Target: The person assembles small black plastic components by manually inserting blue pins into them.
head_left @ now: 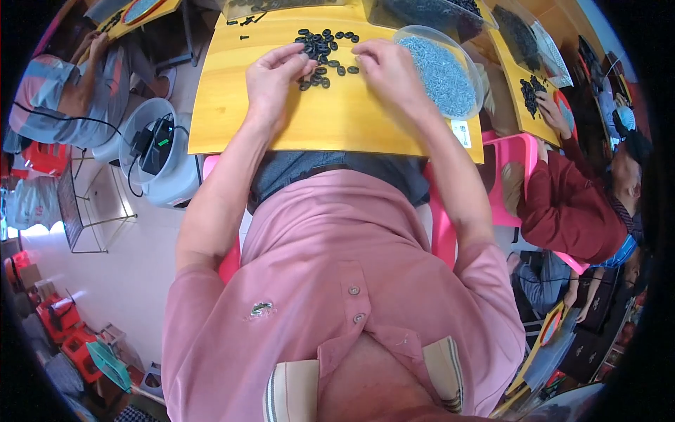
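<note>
Small black oval pieces [318, 48] lie in a loose pile on the yellow table [232, 105], with several scattered singly toward me. At the pile's left edge is my left hand [278, 76], its thumb and fingertips pinched together close to the black pieces. Whatever they grip is too small to make out. To the right of the pile, my right hand [390, 74] has its fingers curled in and pressed together. The fingertips hide what is in them, if anything. Beside that hand stands a round clear tub [480, 91] filled with small silvery metal pieces [439, 74].
Clear bins [394, 17] of dark parts line the table's far edge. A few black bits [244, 37] lie far left. Pink chair parts [506, 169] are at my right. Another person in a dark red sleeve [562, 190] works at a neighbouring table; a bucket [130, 151] stands left.
</note>
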Tool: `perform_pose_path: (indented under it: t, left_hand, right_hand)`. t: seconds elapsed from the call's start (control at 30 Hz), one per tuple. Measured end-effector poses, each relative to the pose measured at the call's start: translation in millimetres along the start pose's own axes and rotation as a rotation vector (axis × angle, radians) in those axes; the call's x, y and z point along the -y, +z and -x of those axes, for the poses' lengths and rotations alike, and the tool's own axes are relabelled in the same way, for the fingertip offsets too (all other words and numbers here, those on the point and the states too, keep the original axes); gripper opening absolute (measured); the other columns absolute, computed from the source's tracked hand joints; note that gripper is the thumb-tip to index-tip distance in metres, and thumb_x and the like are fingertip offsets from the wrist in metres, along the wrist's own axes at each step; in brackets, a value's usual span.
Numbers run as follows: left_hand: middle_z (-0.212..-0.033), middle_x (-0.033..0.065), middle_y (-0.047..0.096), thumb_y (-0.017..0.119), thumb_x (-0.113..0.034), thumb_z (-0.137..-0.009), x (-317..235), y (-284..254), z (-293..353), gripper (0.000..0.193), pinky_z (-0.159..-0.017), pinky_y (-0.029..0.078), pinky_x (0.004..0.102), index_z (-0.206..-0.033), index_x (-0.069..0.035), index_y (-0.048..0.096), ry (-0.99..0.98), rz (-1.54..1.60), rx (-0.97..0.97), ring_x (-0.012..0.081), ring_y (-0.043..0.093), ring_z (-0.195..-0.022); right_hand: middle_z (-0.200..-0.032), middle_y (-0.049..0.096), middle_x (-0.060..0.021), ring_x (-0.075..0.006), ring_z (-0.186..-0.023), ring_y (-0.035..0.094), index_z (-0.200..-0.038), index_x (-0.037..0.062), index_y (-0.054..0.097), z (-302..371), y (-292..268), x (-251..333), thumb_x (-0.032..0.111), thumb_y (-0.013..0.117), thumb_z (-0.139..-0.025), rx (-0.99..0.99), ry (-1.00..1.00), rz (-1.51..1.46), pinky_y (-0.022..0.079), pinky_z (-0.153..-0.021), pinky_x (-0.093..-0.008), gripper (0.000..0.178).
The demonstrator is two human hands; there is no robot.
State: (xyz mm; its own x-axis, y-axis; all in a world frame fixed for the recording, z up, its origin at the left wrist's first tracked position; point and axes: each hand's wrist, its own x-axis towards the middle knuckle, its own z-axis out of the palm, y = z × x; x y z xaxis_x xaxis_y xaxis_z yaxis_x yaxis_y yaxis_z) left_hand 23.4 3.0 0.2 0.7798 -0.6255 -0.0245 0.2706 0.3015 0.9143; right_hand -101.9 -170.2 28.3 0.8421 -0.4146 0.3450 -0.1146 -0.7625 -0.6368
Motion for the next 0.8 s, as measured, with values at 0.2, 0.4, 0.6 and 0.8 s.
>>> perform_pose_path:
  t: [0.2,0.4,0.6,0.8]
  left_hand:
    - [-0.101,0.0144,0.068,0.066,0.002,-0.089,-1.3,-1.9,-4.7,0.026,-0.079,0.057,0.0244,-0.114,0.008,0.062,0.019,0.047,-0.045,0.0199,0.070,-0.087]
    - [-0.098,0.0124,0.069,0.066,0.002,-0.090,1.7,4.1,1.7,0.024,-0.080,0.057,0.0264,-0.113,0.006,0.064,-0.001,-0.003,0.001,0.0189,0.070,-0.086]
    - [-0.097,0.0125,0.070,0.065,0.001,-0.090,5.6,10.5,6.8,0.023,-0.078,0.057,0.0256,-0.113,0.005,0.064,-0.052,-0.010,0.065,0.0189,0.070,-0.087]
    - [-0.098,0.0139,0.069,0.064,0.001,-0.091,7.1,15.4,12.4,0.022,-0.078,0.058,0.0263,-0.112,0.005,0.064,-0.105,0.050,0.111,0.0206,0.070,-0.089]
  right_hand:
    - [-0.096,0.067,-0.0234,-0.0387,-0.095,0.064,-0.099,-0.0032,0.071,-1.1,18.4,-13.4,0.011,0.063,-0.085,0.094,-0.064,0.367,0.049,-0.089,-0.0448,0.021]
    - [-0.088,0.068,-0.0224,-0.0397,-0.090,0.066,-0.094,-0.0038,0.070,-1.1,10.1,-2.4,0.011,0.067,-0.082,0.208,-0.014,0.353,0.050,-0.084,-0.0462,0.019]
    - [-0.079,0.070,-0.0135,-0.0241,-0.078,0.069,-0.096,-0.0031,0.068,6.0,5.0,-8.4,0.014,0.069,-0.086,0.280,0.227,-0.253,0.052,-0.070,-0.0342,0.020]
    - [-0.086,0.069,-0.0076,-0.0096,-0.069,0.064,-0.105,-0.0009,0.064,14.3,0.1,-5.5,0.012,0.065,-0.090,0.309,0.465,-1.048,0.048,-0.062,-0.0216,0.019]
